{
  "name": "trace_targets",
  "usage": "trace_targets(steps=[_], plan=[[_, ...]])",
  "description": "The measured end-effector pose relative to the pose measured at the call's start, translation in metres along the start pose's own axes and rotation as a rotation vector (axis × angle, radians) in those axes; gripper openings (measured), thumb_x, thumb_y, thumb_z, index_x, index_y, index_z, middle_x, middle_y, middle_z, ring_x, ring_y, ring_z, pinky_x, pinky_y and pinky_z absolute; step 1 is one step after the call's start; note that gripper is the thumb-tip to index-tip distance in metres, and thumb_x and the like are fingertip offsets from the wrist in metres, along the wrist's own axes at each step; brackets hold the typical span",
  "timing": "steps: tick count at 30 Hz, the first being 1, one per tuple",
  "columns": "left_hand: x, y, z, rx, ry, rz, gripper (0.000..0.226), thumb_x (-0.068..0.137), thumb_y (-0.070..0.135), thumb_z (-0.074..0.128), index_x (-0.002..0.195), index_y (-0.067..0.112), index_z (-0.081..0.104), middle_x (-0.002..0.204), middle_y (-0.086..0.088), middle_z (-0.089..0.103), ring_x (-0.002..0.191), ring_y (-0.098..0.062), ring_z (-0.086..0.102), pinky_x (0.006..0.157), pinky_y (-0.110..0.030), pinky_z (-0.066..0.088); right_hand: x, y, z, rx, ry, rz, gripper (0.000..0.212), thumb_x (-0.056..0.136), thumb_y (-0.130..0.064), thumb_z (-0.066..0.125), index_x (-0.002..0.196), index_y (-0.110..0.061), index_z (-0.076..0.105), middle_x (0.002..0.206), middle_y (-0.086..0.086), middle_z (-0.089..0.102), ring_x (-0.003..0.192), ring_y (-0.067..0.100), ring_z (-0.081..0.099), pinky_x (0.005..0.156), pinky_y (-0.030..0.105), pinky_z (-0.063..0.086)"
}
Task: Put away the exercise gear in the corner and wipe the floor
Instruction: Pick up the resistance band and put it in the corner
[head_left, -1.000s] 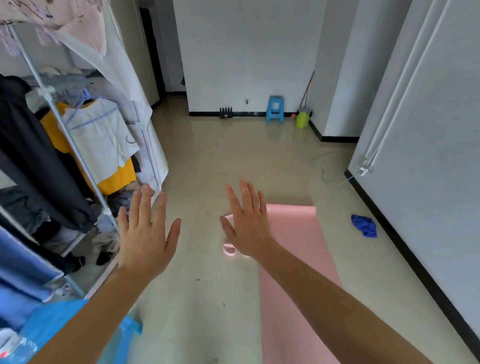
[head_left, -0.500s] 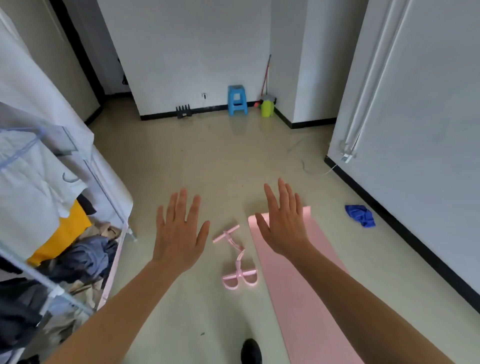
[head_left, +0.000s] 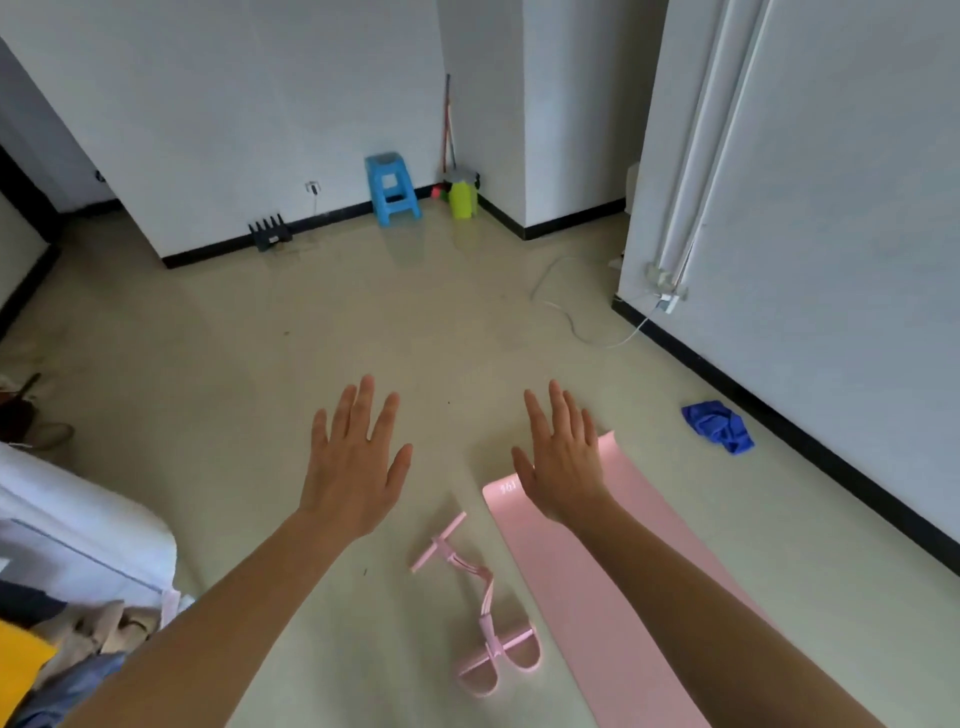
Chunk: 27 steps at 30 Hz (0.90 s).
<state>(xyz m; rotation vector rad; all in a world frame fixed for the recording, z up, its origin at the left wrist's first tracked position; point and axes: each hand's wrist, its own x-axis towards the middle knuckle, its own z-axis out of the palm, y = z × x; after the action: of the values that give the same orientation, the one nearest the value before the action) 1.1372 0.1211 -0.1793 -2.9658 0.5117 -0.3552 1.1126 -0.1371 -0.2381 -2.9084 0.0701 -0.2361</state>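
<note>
Whereas the frame half a second earlier shows the garment rack filling the left side and a dark shoe at the bottom edge, the rack (head_left: 78, 540) now occupies only the lower left corner and the shoe is out of view. Both hands remain raised above the floor (head_left: 234, 389), fingers straight and spread, holding nothing: the left hand (head_left: 353, 462) over bare floor, the right hand (head_left: 563, 467) over the far end of the mat. Item count: one pink exercise mat (head_left: 558, 582) lying unrolled and flat; one pink pedal puller (head_left: 485, 613) just beside the mat's left edge, between the forearms; one blue cloth (head_left: 719, 427) crumpled near the right wall; one blue stool (head_left: 392, 189) and one green container (head_left: 462, 197) at the far wall.
</note>
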Motion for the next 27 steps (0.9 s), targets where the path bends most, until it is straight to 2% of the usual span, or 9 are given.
trace_targets(steps=[5,9,13,15,17,20,22,25,27], plan=[[0.105,-0.029,0.058,-0.031,-0.059,0.151,0.069,0.094,0.050,0.022,0.149,0.011,0.036,0.158,-0.019,0.025,0.143,-0.038,0.030,0.109,-0.060,0.032,0.056,-0.009,0.028,-0.011,0.040,0.158,0.073,0.102,-0.047,0.038,0.160,-0.017,0.005,0.166,0.018,0.002,0.153,0.036,0.006,0.122,0.052,0.010],[0.184,-0.036,0.113,-0.096,-0.112,0.357,0.070,0.091,0.050,0.025,0.147,0.010,0.042,0.156,-0.021,0.029,0.141,-0.039,0.035,0.106,-0.061,0.035,0.083,-0.014,0.065,-0.052,0.057,0.336,0.072,0.103,-0.046,0.038,0.160,-0.015,0.006,0.166,0.018,0.001,0.153,0.037,0.005,0.122,0.052,0.007],[0.237,-0.050,0.171,-0.149,-0.182,0.602,0.069,0.090,0.049,0.028,0.142,0.008,0.047,0.152,-0.023,0.036,0.136,-0.042,0.041,0.100,-0.062,0.039,0.092,-0.035,0.112,-0.042,0.049,0.673,0.072,0.102,-0.043,0.042,0.159,-0.014,0.009,0.166,0.017,0.002,0.153,0.036,0.006,0.122,0.049,0.007],[0.249,-0.061,0.199,-0.169,-0.214,0.698,0.068,0.091,0.049,0.029,0.142,0.008,0.047,0.152,-0.022,0.038,0.135,-0.041,0.042,0.100,-0.062,0.040,0.085,-0.061,0.137,0.009,0.012,0.847,0.073,0.101,-0.043,0.043,0.159,-0.015,0.009,0.166,0.016,0.004,0.152,0.036,0.008,0.122,0.048,0.010],[0.251,-0.070,0.231,-0.199,-0.283,0.765,0.066,0.091,0.048,0.031,0.143,0.009,0.046,0.152,-0.020,0.038,0.136,-0.040,0.042,0.100,-0.062,0.040,0.075,-0.088,0.165,0.026,-0.111,0.927,0.076,0.098,-0.042,0.049,0.159,-0.014,0.013,0.165,0.018,0.009,0.151,0.037,0.014,0.121,0.049,0.015],[0.249,-0.078,0.279,-0.232,-0.364,0.801,0.062,0.091,0.042,0.045,0.144,0.009,0.045,0.152,-0.018,0.039,0.137,-0.038,0.041,0.101,-0.062,0.039,0.066,-0.114,0.209,0.020,-0.215,0.966,0.082,0.082,-0.040,0.072,0.151,-0.009,0.039,0.155,0.023,0.036,0.138,0.043,0.042,0.109,0.054,0.037],[0.244,-0.078,0.317,-0.235,-0.422,0.808,0.060,0.091,0.040,0.048,0.143,0.009,0.046,0.151,-0.016,0.041,0.138,-0.036,0.041,0.102,-0.061,0.039,0.065,-0.118,0.239,0.034,-0.236,1.016,0.082,0.074,-0.039,0.080,0.144,-0.009,0.049,0.148,0.023,0.047,0.130,0.043,0.052,0.102,0.054,0.046],[0.224,-0.075,0.391,-0.202,-0.508,0.862,0.060,0.086,0.040,0.046,0.134,0.006,0.055,0.142,-0.016,0.052,0.130,-0.036,0.051,0.096,-0.060,0.045,0.059,-0.111,0.301,0.074,-0.248,1.020,0.073,0.091,-0.036,0.063,0.154,-0.013,0.033,0.160,0.018,0.028,0.146,0.038,0.030,0.116,0.050,0.028],[0.203,-0.071,0.455,-0.199,-0.543,0.898,0.058,0.087,0.038,0.048,0.135,0.006,0.053,0.142,-0.016,0.052,0.130,-0.035,0.050,0.094,-0.059,0.047,0.049,-0.100,0.362,0.132,-0.270,1.014,0.072,0.095,-0.035,0.058,0.156,-0.014,0.027,0.163,0.016,0.021,0.149,0.036,0.022,0.120,0.047,0.021]])
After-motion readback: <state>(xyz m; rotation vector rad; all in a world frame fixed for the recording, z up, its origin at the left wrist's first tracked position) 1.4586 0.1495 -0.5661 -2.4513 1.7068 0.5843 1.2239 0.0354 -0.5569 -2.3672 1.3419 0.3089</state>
